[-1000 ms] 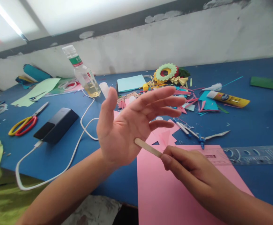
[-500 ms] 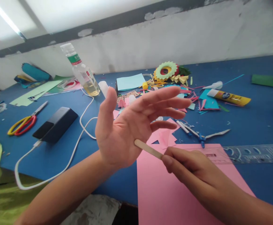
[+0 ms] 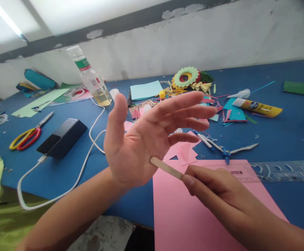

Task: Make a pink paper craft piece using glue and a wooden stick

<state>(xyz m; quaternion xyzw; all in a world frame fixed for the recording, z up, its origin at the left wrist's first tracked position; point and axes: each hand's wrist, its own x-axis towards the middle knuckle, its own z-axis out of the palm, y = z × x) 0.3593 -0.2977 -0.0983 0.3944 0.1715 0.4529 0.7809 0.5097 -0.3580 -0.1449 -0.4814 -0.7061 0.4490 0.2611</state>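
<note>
My left hand point(image 3: 141, 143) is raised palm up over the table, open, fingers stretched to the right and thumb pointing up. In my right hand point(image 3: 211, 191) a flat wooden craft stick point(image 3: 167, 168) is pinched between thumb and forefinger. Its rounded tip is at the heel of my left palm, seemingly touching it. Below the right hand lies a pink sheet of paper point(image 3: 193, 219), with a clear ruler point(image 3: 285, 170) across its top edge. A pair of compasses point(image 3: 226, 153) lies just beyond the sheet.
To the left are scissors point(image 3: 31, 132), a black power bank point(image 3: 63, 137) with a white cable point(image 3: 82, 167), and a bottle point(image 3: 96, 85) of yellowish liquid. Behind my hands lie paper scraps, a ring-shaped folded-paper piece point(image 3: 185, 77) and a yellow glue tube point(image 3: 258, 107).
Both hands hold almost the same pose. The left fingers have shifted very slightly to the right, and the stick's tip stays at the palm.
</note>
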